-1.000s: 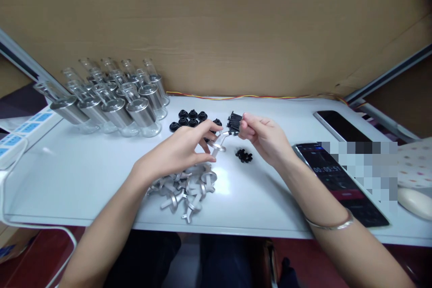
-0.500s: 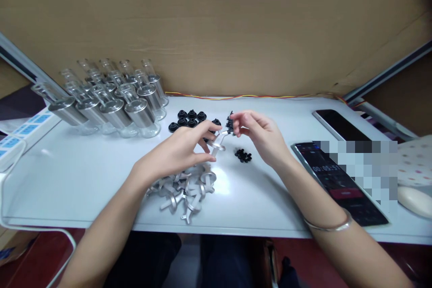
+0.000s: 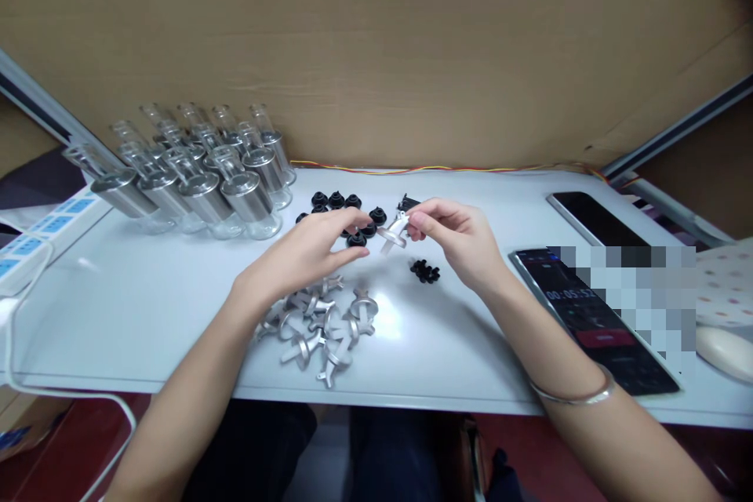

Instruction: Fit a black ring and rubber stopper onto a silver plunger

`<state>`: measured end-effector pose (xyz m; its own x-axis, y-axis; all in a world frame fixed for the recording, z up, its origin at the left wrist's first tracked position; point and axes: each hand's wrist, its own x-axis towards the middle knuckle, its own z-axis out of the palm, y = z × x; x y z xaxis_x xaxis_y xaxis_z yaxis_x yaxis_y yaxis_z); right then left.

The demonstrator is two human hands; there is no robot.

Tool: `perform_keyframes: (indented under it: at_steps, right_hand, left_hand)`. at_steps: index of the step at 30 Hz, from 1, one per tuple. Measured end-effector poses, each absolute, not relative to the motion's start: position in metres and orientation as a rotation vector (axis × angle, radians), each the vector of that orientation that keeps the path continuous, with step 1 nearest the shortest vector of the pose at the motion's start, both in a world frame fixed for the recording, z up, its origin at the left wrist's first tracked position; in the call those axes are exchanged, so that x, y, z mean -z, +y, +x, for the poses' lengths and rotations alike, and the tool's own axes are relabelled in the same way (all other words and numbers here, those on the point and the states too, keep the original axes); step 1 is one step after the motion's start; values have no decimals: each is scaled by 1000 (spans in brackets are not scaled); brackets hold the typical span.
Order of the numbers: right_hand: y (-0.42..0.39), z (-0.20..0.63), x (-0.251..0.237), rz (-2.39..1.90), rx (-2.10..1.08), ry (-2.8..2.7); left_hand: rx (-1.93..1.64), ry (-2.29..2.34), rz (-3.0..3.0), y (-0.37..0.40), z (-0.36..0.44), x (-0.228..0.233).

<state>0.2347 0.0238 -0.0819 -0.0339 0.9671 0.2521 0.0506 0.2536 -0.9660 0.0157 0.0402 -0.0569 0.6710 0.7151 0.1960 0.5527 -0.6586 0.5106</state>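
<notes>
In the head view my right hand (image 3: 462,237) pinches the forked end of a silver pour spout (image 3: 393,238), a piece with a round disc and a pale stem. My left hand (image 3: 323,241) is just left of it, thumb and fingers apart, with nothing visible between them. Below the left hand lies a pile of similar silver spouts (image 3: 329,325). Behind and beneath the left fingers stand several black stoppers (image 3: 336,199), partly hidden. A cluster of small black parts (image 3: 424,271) lies below the right hand, and dark thin pieces (image 3: 407,203) sit just behind the spout.
Several glass bottles with metal sleeves (image 3: 245,192) stand at the back left, next to a white power strip (image 3: 47,223). Two phones, one showing a timer (image 3: 588,314), the other dark (image 3: 594,216), lie at the right near a white mouse (image 3: 726,353). A cardboard wall (image 3: 376,55) rises behind.
The spout has passed from my left hand to my right, which now pinches its forked end. My left fingers have come away from it, slightly to the left.
</notes>
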Motion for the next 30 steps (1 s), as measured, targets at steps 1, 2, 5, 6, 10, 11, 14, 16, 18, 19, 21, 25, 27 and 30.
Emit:
perform_keyframes:
  at_steps: [1,2,5,6,10,11,14,16,18,19,21,25,27,30]
  right_hand:
    - [24,235,82,-1040,-1009,-1369]
    - [24,235,81,-1039,-1006,-1361]
    - [23,235,80,-1055,-996,-1354]
    - [23,234,80,-1064,-993,-1353]
    - [22,233,79,-1092,-999,-1342]
    - [22,233,79,-1098,-1002,-1342]
    - [22,233,79,-1111,-1003,-1351]
    - [22,233,80,-1107,-993,-1349]
    - [22,232,81,-1083,-994,-1321]
    - [23,231,81,-1070,-1002,-1301]
    - [23,231,81,-1053,-1022,-1266]
    - [23,229,81,-1040,-1043,-1276]
    - [22,229,82,-1027,-1041,-1283]
    - [23,230,82,-1017,-990,-1302]
  left_hand:
    - [-515,1029,2512,42,15,60]
    - [-482,1067,2542,44,15,63]
    - [-364,1132,2626,46,18,72]
    - [-322,1125,2661,46,20,75]
    - [-217,1060,2793,46,27,83]
    - [-212,1059,2813,47,27,83]
    - [-221,1053,2867,49,25,84]
    - [-202,1061,2906,50,25,84]
    - [-178,1086,2933,50,25,83]
    - [-173,1100,2941,50,25,83]
    - [-176,1125,2937,49,26,82]
    - [-267,1107,2826,48,24,75]
    - [-376,1066,2708,48,22,72]
    - [-552,1024,2552,48,20,69]
